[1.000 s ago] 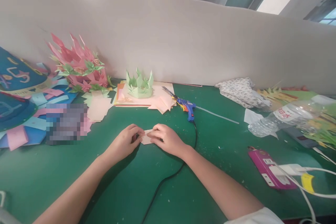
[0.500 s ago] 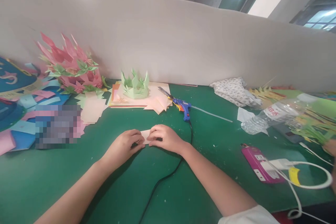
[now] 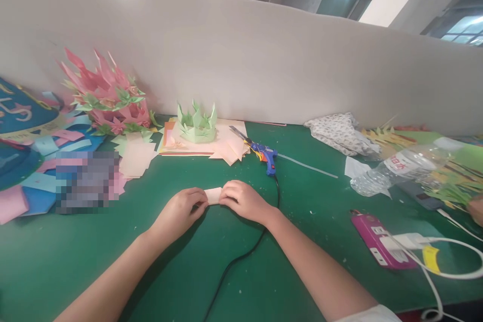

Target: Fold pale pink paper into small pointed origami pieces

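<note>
A small pale pink paper piece is held just above or on the green table, between my two hands. My left hand pinches its left end with thumb and fingers. At the right end, my right hand has its fingers closed on the paper. Beyond my hands, a green paper crown stands on a stack of coloured sheets. A blue glue gun with a clear glue stick lies right of the stack, its black cord passing beside my right wrist.
Pink and green paper crowns and loose paper pieces are at the left. On the right are a plastic bottle, a patterned cloth and a magenta power strip with white cables. A person's hand shows at the right edge.
My hands have moved slightly apart, so more of the pink paper shows between them. The whole view has shifted slightly.
</note>
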Tool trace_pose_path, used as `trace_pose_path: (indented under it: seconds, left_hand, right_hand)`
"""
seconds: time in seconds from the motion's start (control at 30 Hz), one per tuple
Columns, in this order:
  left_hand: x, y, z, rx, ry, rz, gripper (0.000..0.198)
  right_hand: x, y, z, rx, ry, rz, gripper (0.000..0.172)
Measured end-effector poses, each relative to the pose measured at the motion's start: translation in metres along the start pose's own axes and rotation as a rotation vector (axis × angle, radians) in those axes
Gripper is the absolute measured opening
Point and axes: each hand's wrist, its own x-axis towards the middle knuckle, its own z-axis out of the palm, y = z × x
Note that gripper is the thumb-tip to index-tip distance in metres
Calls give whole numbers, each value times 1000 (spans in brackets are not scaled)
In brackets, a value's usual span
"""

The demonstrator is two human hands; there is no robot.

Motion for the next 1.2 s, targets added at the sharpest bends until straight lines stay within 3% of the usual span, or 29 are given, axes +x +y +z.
trace_pose_path:
  seconds: [0.2, 0.5, 0.87, 1.2]
  left_hand:
    - [-1, -3, 5, -7, 52, -73, 25]
    - [2, 2, 6, 76, 61, -39, 26]
    - [3, -3, 15, 38, 135, -156, 24]
    - [5, -8, 15, -82, 145, -161, 21]
  right_hand:
    - [2, -5, 8, -72, 19, 173, 12]
    - [5, -8, 6, -62, -12, 281, 14]
    - [7, -8, 8, -31, 8, 336, 7]
    - [7, -8, 10, -11, 29, 350, 8]
